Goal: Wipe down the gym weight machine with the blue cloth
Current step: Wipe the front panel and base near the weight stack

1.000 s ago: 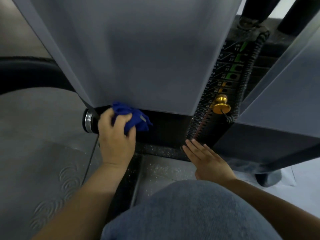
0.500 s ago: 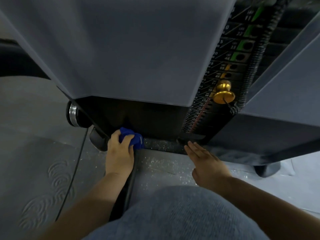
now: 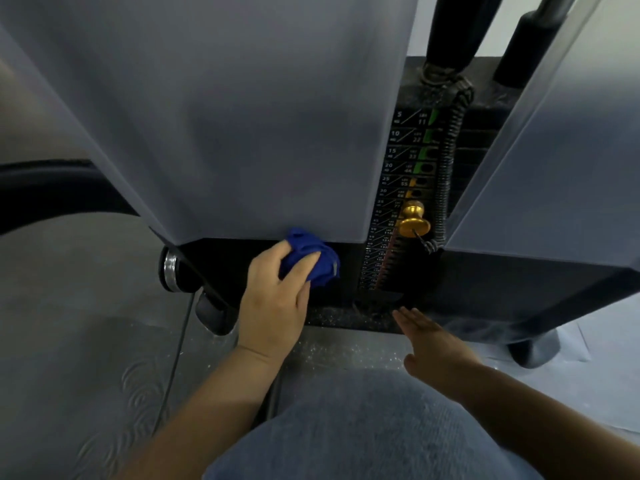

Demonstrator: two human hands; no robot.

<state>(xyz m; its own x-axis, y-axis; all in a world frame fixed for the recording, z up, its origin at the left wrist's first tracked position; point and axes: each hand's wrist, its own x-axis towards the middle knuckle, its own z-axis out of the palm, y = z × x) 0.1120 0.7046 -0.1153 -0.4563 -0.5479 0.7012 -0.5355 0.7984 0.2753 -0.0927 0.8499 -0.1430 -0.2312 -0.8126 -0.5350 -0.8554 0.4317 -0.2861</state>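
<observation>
Up from the floor-level bar where it was half a second ago, the left hand (image 3: 273, 306) has carried the crumpled bright-blue cloth (image 3: 311, 259) to the bottom edge of the big pale-grey plastic shroud panel (image 3: 242, 133), just below the middle of the frame. Its fingers and thumb are bunched round the wad, pressing it against the dark recess under that edge. I'd judge the cloth soft, light and limp, so it is best gripped as a ball like this, with loose folds facing the surface; the machine looks rigid and heavy and should not shift under rubbing. The right hand (image 3: 433, 344) is flat, fingers straight, holding nothing, low and right of centre by the speckled black base (image 3: 346, 318); whether it touches I can't tell. By my count: one cloth, two hands, two panels including a second grey panel (image 3: 554, 168) at the right edge, one black numbered weight stack (image 3: 391, 209) between them, one brass-coloured selector pin (image 3: 414, 220), one coiled black cord (image 3: 446, 174).
</observation>
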